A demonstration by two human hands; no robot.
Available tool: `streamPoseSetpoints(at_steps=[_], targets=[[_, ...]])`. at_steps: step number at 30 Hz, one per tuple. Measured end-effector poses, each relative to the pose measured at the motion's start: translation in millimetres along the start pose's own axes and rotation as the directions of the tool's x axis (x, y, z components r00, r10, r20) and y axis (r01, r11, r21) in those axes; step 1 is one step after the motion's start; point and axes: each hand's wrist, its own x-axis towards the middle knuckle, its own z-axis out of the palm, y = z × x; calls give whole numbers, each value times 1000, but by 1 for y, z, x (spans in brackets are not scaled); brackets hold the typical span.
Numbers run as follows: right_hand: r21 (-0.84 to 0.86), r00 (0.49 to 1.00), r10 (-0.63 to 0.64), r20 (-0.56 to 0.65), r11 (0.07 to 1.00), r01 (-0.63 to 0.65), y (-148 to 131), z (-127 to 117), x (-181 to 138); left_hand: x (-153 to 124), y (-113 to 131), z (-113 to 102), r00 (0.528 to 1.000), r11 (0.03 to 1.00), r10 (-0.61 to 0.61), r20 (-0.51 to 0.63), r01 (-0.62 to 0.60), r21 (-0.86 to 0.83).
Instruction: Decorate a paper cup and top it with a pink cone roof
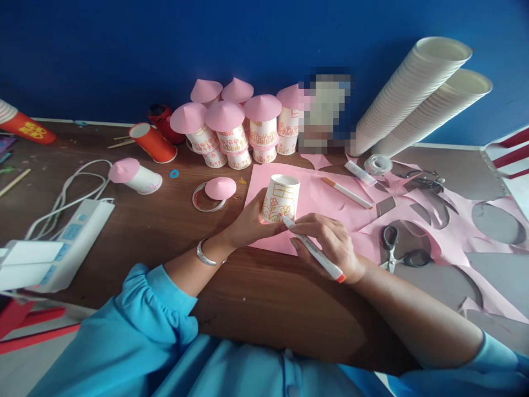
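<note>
My left hand (250, 220) is closed round the side and base of a white paper cup (281, 193), held tilted above the table. A yellow window outline and orange-red and yellow flowers are drawn on its wall. A white marker (318, 256) with an orange-red end sits in the grip of my right hand (330, 240). Its tip meets the cup low on the wall, near the flowers; whether it touches is hard to tell. Under both hands lies a pink paper sheet (268, 242). Another marker (347, 193), white with an orange end, rests on that sheet.
Several decorated cups with pink cone roofs (225, 117) stand at the back. Tall paper cup stacks (413, 94) lean against the wall. Scissors (394, 251), pink offcuts (450, 237) and a tape roll (378, 164) lie right. A power strip (78, 242) and roofed cup (136, 175) are left.
</note>
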Motion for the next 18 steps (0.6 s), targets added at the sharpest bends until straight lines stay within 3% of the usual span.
streamPoseSetpoints(at_steps=[3, 7, 13, 18], targets=[[35, 1000, -30, 10, 999, 29, -1, -3, 1, 0, 1, -1, 1000, 1000, -1, -3, 1, 14], [0, 999, -49, -11, 999, 49, 2, -7, -3, -1, 2, -4, 1000, 996, -9, 6, 10, -89], [63, 973, 219, -80, 975, -214, 18, -3, -8, -1, -3, -9, 994, 956, 6, 105, 25, -291], [156, 968, 251, -16, 957, -245, 30, -1, -6, -2, -2, -11, 982, 947, 47, 182, 14, -322]])
